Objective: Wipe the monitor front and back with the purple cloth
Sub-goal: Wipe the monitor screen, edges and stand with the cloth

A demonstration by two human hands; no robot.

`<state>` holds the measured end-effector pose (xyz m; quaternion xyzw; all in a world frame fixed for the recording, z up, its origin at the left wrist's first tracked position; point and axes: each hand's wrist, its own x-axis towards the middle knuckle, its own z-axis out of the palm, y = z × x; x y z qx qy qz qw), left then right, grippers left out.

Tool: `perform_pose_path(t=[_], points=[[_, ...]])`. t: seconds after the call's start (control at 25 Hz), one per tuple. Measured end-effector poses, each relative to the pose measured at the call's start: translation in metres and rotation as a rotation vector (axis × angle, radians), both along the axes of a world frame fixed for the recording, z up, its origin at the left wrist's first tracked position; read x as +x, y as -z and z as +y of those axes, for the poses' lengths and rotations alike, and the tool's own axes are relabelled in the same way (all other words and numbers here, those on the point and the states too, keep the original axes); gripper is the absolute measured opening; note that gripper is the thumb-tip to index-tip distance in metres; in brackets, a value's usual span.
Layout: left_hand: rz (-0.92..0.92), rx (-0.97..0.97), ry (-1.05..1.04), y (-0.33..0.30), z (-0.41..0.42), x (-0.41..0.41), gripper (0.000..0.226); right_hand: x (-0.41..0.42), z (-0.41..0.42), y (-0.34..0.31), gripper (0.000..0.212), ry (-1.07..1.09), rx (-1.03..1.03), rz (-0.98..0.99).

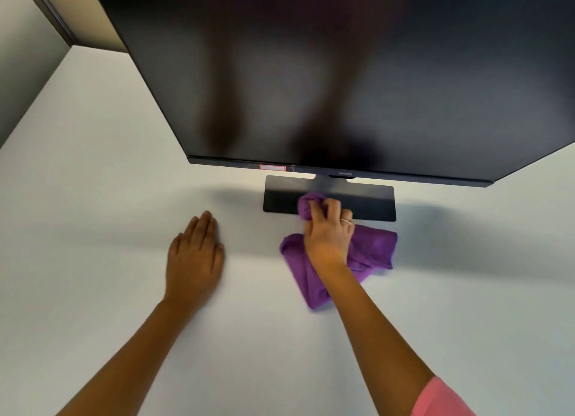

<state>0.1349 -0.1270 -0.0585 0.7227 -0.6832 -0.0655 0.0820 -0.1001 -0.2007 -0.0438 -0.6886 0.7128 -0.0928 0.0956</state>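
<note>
Right hand grips the bunched purple cloth at the BenQ monitor stand base, left hand flat on the desk; screen wiping apparently pending, requiring a lift to the panel.

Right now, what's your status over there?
Right hand grips purple cloth on monitor base. Left hand flat on table. Nothing in the way.

Pink sleeve, ring on right finger
</note>
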Motion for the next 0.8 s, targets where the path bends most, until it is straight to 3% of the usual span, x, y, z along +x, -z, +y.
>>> perform_pose_path(t=[0.2,0.44,0.64,0.72,0.8], points=[[-0.045,0.002,0.014,0.006,-0.003,0.031,0.057,0.015,-0.035,-0.005,0.035,0.159,-0.043,-0.004],[-0.023,0.027,0.020,0.007,-0.004,0.036,0.058,0.085,-0.041,-0.005,0.032,-0.065,-0.084,-0.083],[-0.001,0.039,0.021,0.007,-0.004,0.037,0.059,0.068,-0.008,0.000,0.047,-0.284,-0.080,-0.075],[-0.002,0.036,0.021,0.008,-0.004,0.038,0.059,0.050,0.002,0.004,0.046,-0.177,-0.174,-0.104],[0.000,0.035,0.020,0.008,-0.003,0.037,0.059,0.033,0.003,0.004,0.041,0.097,-0.249,-0.194]])
